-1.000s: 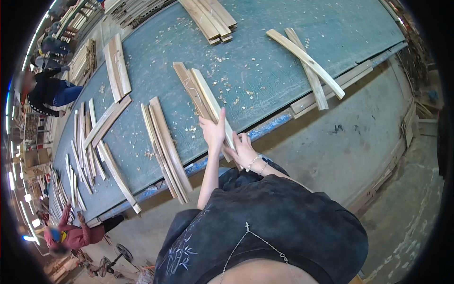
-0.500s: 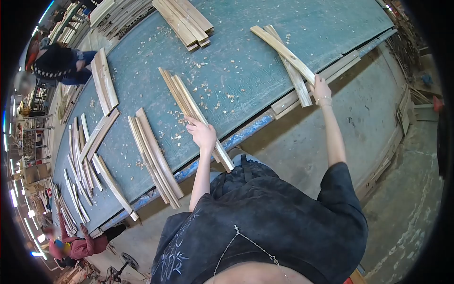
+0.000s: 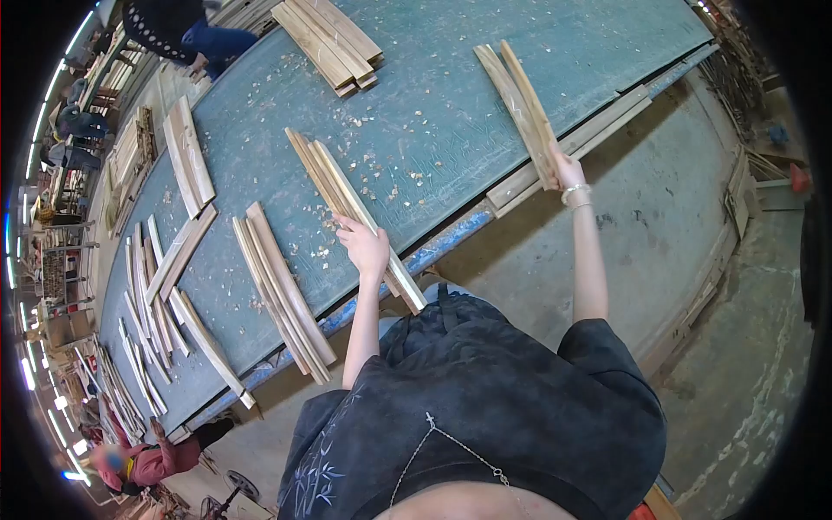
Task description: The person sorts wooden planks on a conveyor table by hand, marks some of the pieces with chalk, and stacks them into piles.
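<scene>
While the left grip [image 3: 364, 250] clasps the pale wooden slat bundle [image 3: 400, 273], the right grip [image 3: 568, 173] holds the near end of the curved tan wooden slat pair [image 3: 518, 108]. Both lie across the blue-green table's [image 3: 442, 95] near edge, long axes slanting away up-left.

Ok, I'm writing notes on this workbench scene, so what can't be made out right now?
All in the head view:
- Middle strips: the stretch under the left hand is covered by it.
- Strips at the right: the right hand partly hides their near ends.
- Top stack: far end cut off by the top edge.
- Far-left pile: too small and crowded to count.
</scene>
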`<state>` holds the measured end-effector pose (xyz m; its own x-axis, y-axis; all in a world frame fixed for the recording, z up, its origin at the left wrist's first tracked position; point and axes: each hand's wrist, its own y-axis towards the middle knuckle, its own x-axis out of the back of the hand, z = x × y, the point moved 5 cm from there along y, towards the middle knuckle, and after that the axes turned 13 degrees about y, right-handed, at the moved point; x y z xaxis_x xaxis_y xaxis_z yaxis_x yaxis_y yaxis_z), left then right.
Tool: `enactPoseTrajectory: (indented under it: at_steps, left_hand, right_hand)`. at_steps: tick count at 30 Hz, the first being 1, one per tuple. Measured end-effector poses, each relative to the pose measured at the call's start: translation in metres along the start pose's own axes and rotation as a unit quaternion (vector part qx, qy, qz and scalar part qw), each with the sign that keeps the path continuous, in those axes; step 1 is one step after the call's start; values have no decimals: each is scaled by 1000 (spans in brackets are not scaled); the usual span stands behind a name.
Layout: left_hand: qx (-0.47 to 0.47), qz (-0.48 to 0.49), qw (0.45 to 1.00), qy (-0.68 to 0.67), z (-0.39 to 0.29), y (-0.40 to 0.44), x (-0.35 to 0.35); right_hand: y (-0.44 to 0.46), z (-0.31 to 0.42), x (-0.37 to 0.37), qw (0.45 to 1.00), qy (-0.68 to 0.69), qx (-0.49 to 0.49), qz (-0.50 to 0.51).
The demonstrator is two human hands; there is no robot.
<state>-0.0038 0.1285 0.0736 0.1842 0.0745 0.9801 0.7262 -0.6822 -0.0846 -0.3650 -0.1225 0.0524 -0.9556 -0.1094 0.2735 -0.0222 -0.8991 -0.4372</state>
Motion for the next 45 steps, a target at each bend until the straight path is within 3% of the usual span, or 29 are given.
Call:
enactPoseTrajectory:
  at_steps: [1, 2, 3, 5, 6, 9, 10, 11, 13, 15, 18, 20, 21, 23, 29, 31, 35, 41, 44, 45]
  left_hand:
    - [-2, 1, 1000, -1, 1, -1, 1]
    - [-1, 9, 1000, -8, 1, -1, 2]
    - [-1, 17, 1000, -17, 0, -1, 3]
    - [-3, 15, 1000, -15, -1, -1, 3]
    - [-2, 13, 1000, -11, -1, -1, 3]
    - [-3, 9, 1000, -10, -2, -2, 5]
    - [-4, 8, 1000, -11, -2, -3, 6]
    - [-2, 9, 1000, -7, -2, -3, 7]
    - [-1, 7, 1000, -6, -4, -2, 10]
    - [14, 47, 998, -37, -3, -2, 10]
    - [9, 15, 1000, -19, -2, -2, 7]
    - [9, 13, 1000, -21, 0, -1, 5]
    - [7, 13, 1000, -25, 0, -2, 5]
    - [14, 29, 999, -28, 0, -1, 4]
    - [7, 20, 999, -42, 2, -1, 3]
    - [7, 20, 999, -40, 1, -2, 7]
    - [5, 27, 999, -36, 0, -1, 5]
    - [2, 23, 999, -25, 0, -1, 5]
    - [7, 24, 999, -27, 2, -2, 4]
    - [10, 22, 999, -24, 1, -2, 3]
  right_hand:
    - [-9, -1, -14, 924, 286, -185, 175]
    - [-45, 36, -26, 868, 398, -186, 232]
    - [-54, 39, -26, 869, 398, -183, 230]
    - [-71, 52, -35, 754, 523, -196, 346]
    - [-79, 55, -39, 732, 537, -181, 379]
    - [-101, 69, -53, 750, 511, -119, 402]
    - [-103, 69, -57, 790, 485, -89, 364]
    - [-107, 68, -63, 791, 484, -87, 365]
    - [-98, 54, -58, 946, 284, 6, 155]
    - [-99, 37, -71, 936, 309, -19, 167]
    - [-117, 25, -93, 916, 337, -53, 210]
    - [-131, 18, -112, 839, 428, -131, 308]
    - [-132, 13, -117, 838, 428, -135, 310]
    - [-128, -9, -119, 896, 350, -146, 229]
    - [-137, -18, -132, 882, 402, -150, 197]
    - [-137, -18, -134, 929, 294, -124, 186]
    - [-135, -26, -142, 905, 327, -143, 231]
    - [-140, -28, -145, 919, 282, -205, 184]
    - [-129, -43, -153, 933, 241, -201, 176]
    - [-109, -64, -156, 982, 107, -104, 117]
